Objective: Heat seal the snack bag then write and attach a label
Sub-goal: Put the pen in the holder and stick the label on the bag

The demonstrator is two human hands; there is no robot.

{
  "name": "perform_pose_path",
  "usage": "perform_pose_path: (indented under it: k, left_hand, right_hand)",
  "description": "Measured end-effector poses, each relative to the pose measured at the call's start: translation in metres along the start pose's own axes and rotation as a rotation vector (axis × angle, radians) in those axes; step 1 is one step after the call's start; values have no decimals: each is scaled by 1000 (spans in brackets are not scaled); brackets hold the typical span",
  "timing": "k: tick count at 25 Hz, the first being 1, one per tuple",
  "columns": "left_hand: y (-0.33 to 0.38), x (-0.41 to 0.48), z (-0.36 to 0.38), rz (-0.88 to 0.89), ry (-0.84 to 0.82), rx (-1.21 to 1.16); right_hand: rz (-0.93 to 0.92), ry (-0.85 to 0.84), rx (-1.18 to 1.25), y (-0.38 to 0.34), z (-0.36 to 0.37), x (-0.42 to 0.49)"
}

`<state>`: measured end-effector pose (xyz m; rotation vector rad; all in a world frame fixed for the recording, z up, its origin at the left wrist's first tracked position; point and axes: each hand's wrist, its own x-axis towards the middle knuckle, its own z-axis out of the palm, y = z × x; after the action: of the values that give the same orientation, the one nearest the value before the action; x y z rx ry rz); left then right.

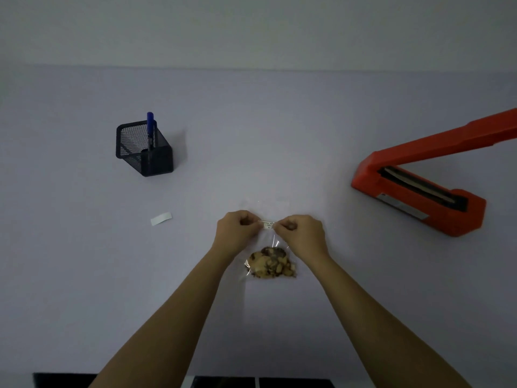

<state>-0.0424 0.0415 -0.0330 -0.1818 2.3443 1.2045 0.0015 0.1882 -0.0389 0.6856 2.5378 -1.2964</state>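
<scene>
Two grips on one small strip, head view, dim light. Left grip (237, 229) & right grip (302, 233), bare hands, each pinch one end of the label (268, 225). Thumb & forefinger are clamped on it and the strip is pulled straight btwn them. Dark marks on it, so the writing looks done, tho I can't read it.

Bag (275, 243) lies flat on the worktop (251, 135), dead centre in front of the person. Snack (270, 263) is bunched at the near end, far end is under the grips. Label is over the bag's upper part. Touching the film or just above it? Can't tell.

Off left a white strip (161, 219) lies alone, prob the peeled backing, a guess. Further back left is a mesh pen pot (144, 155) w/ a blue pen (150, 126) upright in it. On the right is the red sealer (419, 189), arm raised, well apart from the bag.

Step in hand, I'd say: sticking the label on, last bit of the task. To do it well, keep the strip taut & level, square to the bag's top edge. Keep it off the snack lump so it lands on flat film. Put one end down first, then smooth across w/ a fingertip to push air out. Clear film prob slips & wrinkles easy, so a spare finger pinning the bag wld help. Risk: sticky side folds on itself or catches a fingertip, so go slow on release.
</scene>
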Motion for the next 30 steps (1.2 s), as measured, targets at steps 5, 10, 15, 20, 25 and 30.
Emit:
perform_pose_path:
  k: [5,10,15,20,25,30]
  left_hand:
    - [-5,7,4,49,50,96]
    - [-4,11,5,39,55,76]
    - [-2,15,7,-32,41,78]
    - [-1,17,11,-33,54,114]
    - [-1,18,14,-32,73,140]
    - [-1,15,19,-2,112,162]
  right_hand:
    - [39,6,9,2,5,6]
    - [61,14,44,2,5,10]
    - [88,-17,13,0,2,15]
    - [114,-19,-13,-4,1,17]
    - [91,8,-54,-4,5,16]
    - [35,21,-84,-5,6,13]
